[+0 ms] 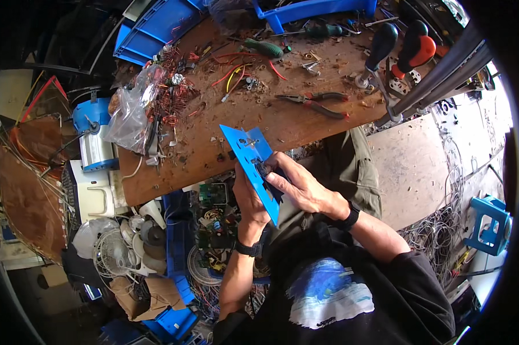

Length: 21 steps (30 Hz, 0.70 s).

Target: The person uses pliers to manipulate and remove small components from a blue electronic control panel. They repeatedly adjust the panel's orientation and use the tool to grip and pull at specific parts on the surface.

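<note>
My two hands are over my lap at the bench's front edge, around a bent blue panel (pixel 245 161) with several cut openings and small fittings. My left hand (pixel 247 201) grips the panel from the left, its fingers mostly hidden behind it. My right hand (pixel 298 190) has its thumb and fingers closed on a small black part (pixel 263 168) at the panel's inner face, its details too small to make out. Red-handled pliers (pixel 323 106) lie on the wooden bench just beyond, with screwdrivers (pixel 413 52) farther right.
The cluttered bench (pixel 202 138) holds a plastic bag (pixel 130 115), copper coils, wires and small hardware. Blue bins (pixel 153 29) sit at the back. Fan parts and circuit boards (pixel 212 195) fill the lower left. Metal bars (pixel 435 72) cross the right, above tangled cables and a blue plastic stool (pixel 487 224).
</note>
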Tool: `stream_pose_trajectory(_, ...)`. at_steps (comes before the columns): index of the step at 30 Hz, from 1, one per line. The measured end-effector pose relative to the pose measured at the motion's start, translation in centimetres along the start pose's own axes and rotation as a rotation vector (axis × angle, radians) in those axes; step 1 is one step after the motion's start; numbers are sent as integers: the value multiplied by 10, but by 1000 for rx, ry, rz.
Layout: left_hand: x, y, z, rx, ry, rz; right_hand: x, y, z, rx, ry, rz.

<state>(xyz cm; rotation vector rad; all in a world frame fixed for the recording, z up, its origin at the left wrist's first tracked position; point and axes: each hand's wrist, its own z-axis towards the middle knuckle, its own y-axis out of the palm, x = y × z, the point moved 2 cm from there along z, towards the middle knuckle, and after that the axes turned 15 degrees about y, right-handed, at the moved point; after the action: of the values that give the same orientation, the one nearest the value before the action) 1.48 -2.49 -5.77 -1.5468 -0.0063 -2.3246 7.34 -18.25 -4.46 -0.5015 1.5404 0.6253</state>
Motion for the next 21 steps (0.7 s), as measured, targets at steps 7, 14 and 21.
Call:
stream_pose_trajectory(7, -23, 1, -19, 99, -63, -105, -17, 4, 5, 161, 23, -181)
stream_pose_trajectory(14, -37, -4, -60, 165, -193, -168, -20, 20, 4, 196, -5, -251)
stream_pose_trajectory(21, -29, -29, -84, -276, 221, 999, -19, 19, 2, 118, -135, -427)
